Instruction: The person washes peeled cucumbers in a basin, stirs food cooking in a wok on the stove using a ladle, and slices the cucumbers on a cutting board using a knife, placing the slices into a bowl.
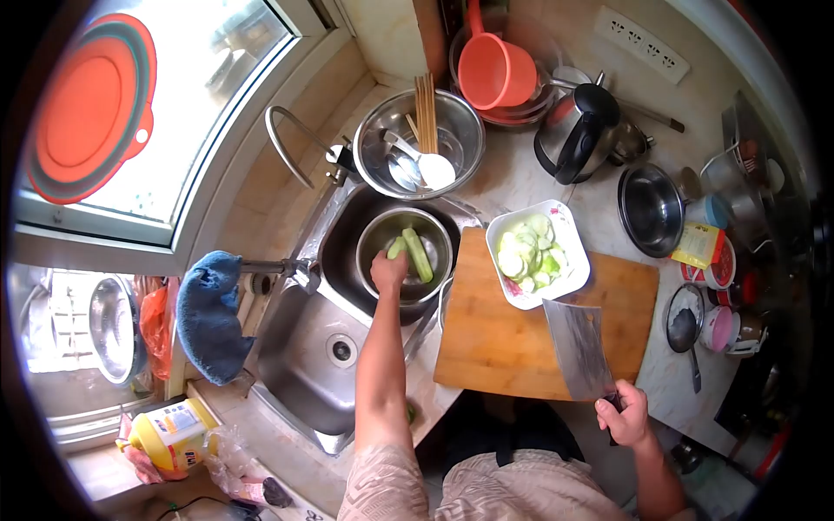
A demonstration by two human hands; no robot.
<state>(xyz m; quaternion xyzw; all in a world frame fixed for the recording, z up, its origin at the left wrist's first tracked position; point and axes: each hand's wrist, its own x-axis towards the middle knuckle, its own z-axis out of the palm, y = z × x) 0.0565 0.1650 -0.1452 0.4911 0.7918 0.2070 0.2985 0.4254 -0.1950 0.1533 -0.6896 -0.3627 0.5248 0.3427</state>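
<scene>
My left hand (388, 271) reaches into a steel bowl (365, 227) standing in the sink, its fingers closed round one pale green peeled gourd piece (397, 247). Beside that piece lies a second, longer peeled gourd piece (418, 256). In my right hand (625, 415) is the handle of a cleaver (577, 349), whose broad blade lies over the right part of a wooden cutting board (486, 339). A white square dish (569, 278) of pale green slices (530, 252) rests on the board's back edge, just beyond the blade tip.
Left of the board is a double steel sink (295, 365) with a tap (291, 143). Behind it stands a large bowl (369, 130) with chopsticks and spoons. An electric kettle (573, 130), a dark bowl (651, 208) and a small pan with a ladle (685, 326) line the counter's right side.
</scene>
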